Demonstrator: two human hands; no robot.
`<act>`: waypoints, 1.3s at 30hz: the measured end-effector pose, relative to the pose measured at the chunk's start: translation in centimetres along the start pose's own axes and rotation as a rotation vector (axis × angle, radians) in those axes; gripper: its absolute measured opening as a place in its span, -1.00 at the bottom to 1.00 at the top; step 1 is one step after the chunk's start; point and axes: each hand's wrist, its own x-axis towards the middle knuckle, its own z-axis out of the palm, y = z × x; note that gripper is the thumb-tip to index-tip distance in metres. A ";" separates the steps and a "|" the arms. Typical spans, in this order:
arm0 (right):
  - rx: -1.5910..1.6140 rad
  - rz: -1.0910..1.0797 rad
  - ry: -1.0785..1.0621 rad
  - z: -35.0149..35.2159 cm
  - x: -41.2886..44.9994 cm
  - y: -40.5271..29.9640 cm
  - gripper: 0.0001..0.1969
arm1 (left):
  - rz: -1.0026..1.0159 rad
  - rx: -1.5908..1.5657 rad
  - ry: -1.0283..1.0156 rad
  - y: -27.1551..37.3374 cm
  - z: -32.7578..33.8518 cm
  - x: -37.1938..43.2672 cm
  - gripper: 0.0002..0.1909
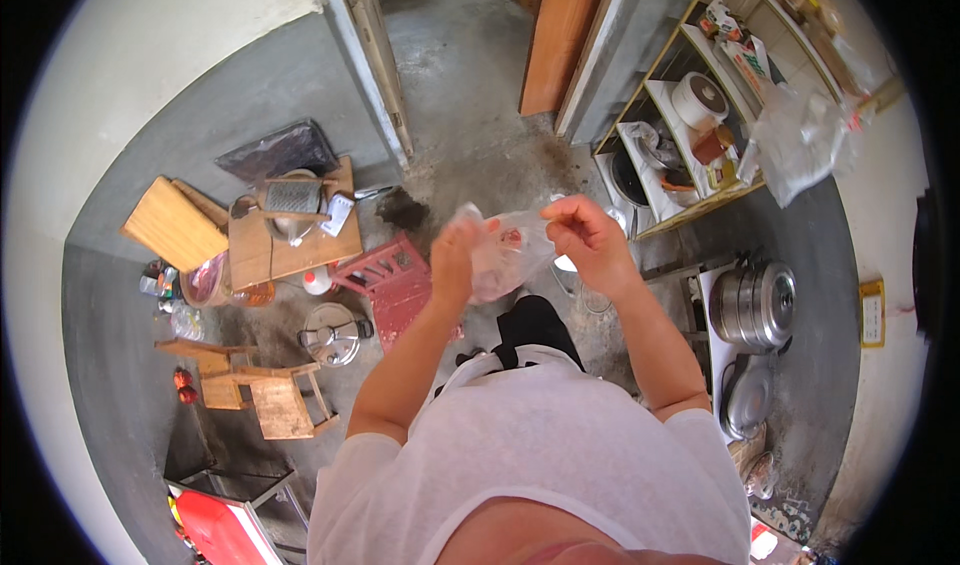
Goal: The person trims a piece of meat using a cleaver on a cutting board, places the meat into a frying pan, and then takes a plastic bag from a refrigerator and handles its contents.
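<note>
Both of my hands hold a clear plastic bag (510, 265) up in front of my body. Something pinkish red (511, 237) shows through the film; I cannot tell what it is. My left hand (454, 254) grips the bag's left side, with part of the film over its fingers. On the other side my right hand (589, 235) pinches the bag's upper right edge between thumb and fingers. Below and to the left of the bag stands a red wooden chair (394, 287) with worn paint.
At left, a small wooden table (315, 257) bears a metal grater (293, 197). A pressure cooker (332, 334) and wooden stools (281, 404) stand on the floor. Shelves (664, 115) are at upper right, with a steamer pot (754, 304) below. A doorway lies ahead.
</note>
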 end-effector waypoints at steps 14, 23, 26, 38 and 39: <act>-0.367 -0.691 -0.544 -0.8 38.5 -2.7 -0.88 | -0.246 -0.098 -0.259 1.9 3.4 34.5 -0.65; -0.330 -0.590 -0.460 -1.2 60.1 -2.8 -0.91 | -0.023 -0.121 -0.677 4.2 2.7 56.4 -0.57; -0.313 -0.561 -0.428 -2.0 67.0 -2.7 -0.89 | -0.102 -0.131 -0.618 3.9 2.8 63.8 -0.31; 0.333 -0.081 -0.442 -11.3 91.9 3.0 -0.83 | -0.283 0.002 -0.478 5.9 8.6 89.2 -0.61; 0.287 -0.041 -0.401 -11.9 93.3 2.9 -0.85 | -0.307 0.019 -0.519 5.8 9.1 91.2 -0.59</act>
